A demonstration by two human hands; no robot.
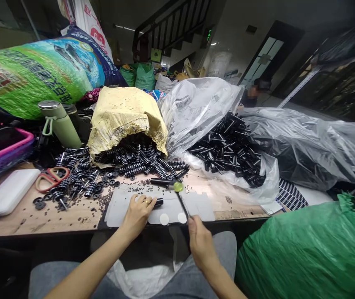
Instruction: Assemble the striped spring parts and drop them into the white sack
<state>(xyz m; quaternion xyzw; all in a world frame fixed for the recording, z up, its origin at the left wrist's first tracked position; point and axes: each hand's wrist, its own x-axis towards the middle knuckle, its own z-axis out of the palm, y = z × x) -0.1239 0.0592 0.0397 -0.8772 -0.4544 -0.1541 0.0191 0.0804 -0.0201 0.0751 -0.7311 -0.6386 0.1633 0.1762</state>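
Note:
My left hand [137, 212] is closed around a short black tube [159, 202], whose end sticks out to the right of the fingers, low over a grey mat [202, 205]. My right hand [200, 236] grips the dark handle of a small mallet [178, 187] with a rounded yellow-green face. Its head is above the mat, right of the tube. Another black cylinder [161, 182] appears just behind, and I cannot tell whether it touches the mallet. Two white discs [164, 219] show at the mat's front edge.
Ribbed black parts [143, 160] spill from a yellow sack [127, 108]. Black tubes [227, 149] fill a clear plastic bag [199, 104]. Scissors [52, 179], tiny black rings, a white box [8, 192] and a green flask [61, 124] are left. A green sack [308, 249] bulges right.

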